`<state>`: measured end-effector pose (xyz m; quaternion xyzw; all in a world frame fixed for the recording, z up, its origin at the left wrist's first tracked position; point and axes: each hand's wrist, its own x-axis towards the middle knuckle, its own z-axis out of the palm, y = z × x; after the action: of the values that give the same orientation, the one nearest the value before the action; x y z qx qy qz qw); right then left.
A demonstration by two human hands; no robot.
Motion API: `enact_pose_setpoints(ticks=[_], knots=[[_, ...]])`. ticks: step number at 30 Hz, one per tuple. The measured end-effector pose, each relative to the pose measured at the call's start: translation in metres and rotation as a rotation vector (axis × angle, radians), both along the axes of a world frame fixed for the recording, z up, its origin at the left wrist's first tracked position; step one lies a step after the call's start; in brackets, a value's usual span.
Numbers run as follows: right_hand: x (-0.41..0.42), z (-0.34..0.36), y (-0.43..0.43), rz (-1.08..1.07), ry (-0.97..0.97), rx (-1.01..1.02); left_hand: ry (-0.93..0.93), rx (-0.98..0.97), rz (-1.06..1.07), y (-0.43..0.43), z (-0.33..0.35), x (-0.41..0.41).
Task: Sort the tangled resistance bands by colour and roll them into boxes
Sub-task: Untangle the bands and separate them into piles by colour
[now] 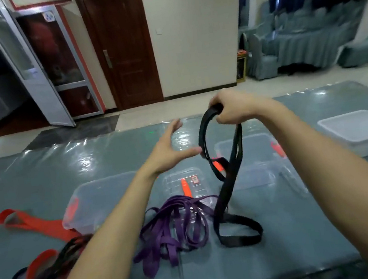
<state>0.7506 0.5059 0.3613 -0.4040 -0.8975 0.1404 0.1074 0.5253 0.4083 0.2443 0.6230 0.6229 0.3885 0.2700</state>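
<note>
While the right hand (233, 109) clenches the top loop of a black band (227, 180) lifted over the table (42, 172), the band's lower end trails onto the tabletop at 5 o'clock from the purple pile. Left hand (170, 150) spread, fingers released, thumb tip at the band's left edge; contact unclear. Purple bands (173, 225) in a tangled heap, table centre, partly over a clear lid (184, 183). Clear box (92, 198) at 9 o'clock of the heap, second clear box (258, 160) at 2 o'clock behind the black band. White tray (362, 130) far at 3 o'clock. Orange band (37, 225) lies flat at 9 o'clock; a mixed orange-black tangle (43, 268) sits at 8 o'clock, near the left forearm.
</note>
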Motion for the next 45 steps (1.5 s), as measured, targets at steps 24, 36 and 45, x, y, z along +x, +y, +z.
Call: enact_pose_setpoints(ticks=[24, 36, 45], knots=[[0.226, -0.124, 0.110, 0.068, 0.762, -0.680, -0.397, -0.023, 0.193, 0.077, -0.060, 0.151], [0.239, -0.041, 0.091, 0.242, 0.706, -0.724, -0.327, -0.262, -0.109, 0.129, -0.126, 0.343], [0.277, -0.034, 0.132, 0.160, 0.901, -0.660, -0.453, -0.166, -0.129, 0.172, -0.105, 0.384]])
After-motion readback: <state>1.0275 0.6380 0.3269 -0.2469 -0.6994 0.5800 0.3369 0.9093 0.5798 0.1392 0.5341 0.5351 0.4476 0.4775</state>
